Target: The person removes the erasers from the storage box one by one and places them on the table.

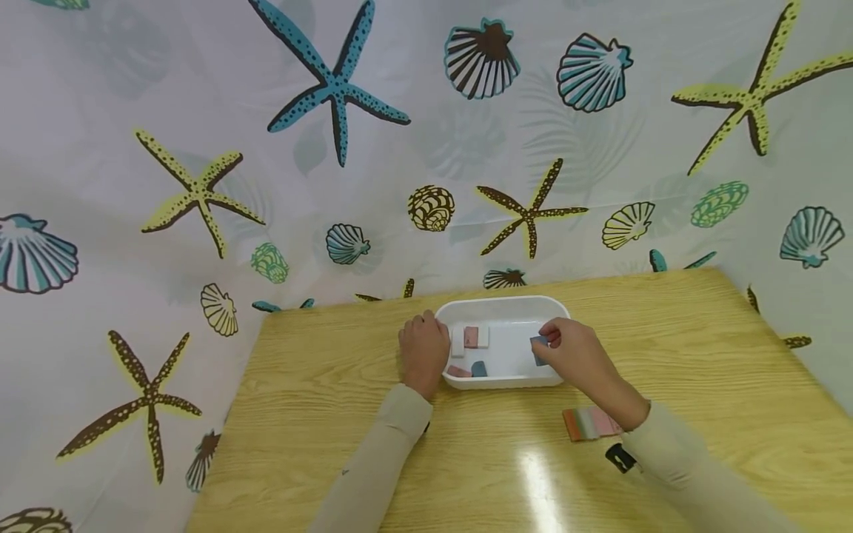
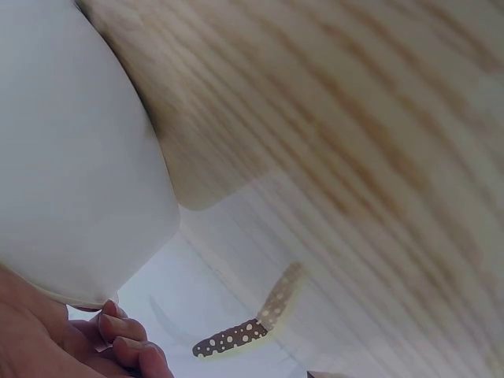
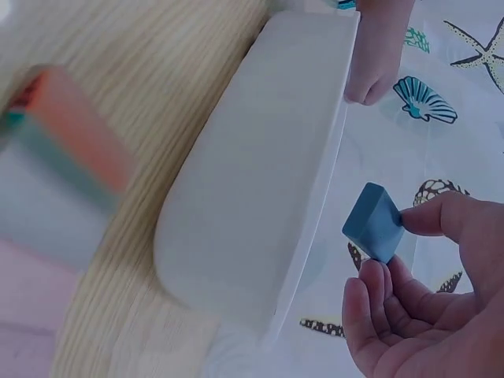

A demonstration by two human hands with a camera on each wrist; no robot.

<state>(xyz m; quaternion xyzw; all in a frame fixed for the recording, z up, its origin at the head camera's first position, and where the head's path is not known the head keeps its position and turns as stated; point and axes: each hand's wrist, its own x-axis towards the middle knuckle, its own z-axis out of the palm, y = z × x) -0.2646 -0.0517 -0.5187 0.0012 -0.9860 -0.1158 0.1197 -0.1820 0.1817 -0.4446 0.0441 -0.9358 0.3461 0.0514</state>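
Note:
A white oblong tub (image 1: 506, 383) stands on the wooden table. My left hand (image 1: 424, 352) grips its left end, fingers curled at the rim. Over the tub's right part, my right hand (image 1: 580, 355) pinches a blue eraser (image 3: 376, 224) between thumb and fingertips, slanted edges showing in the right wrist view. Inside, toward the left, lie a pink eraser (image 1: 471, 337) beside a white piece (image 1: 483, 337), another white piece (image 1: 457, 343), a second pink eraser (image 1: 459, 371) and a blue piece (image 1: 478, 369).
On the table below my right forearm sits a row of orange, green, white and pink blocks (image 1: 589, 423), partly covered by the arm. A black object (image 1: 620, 458) shows at the right cuff. Behind the table (image 1: 320, 414) hangs a cloth (image 1: 400, 170) printed with starfish and shells.

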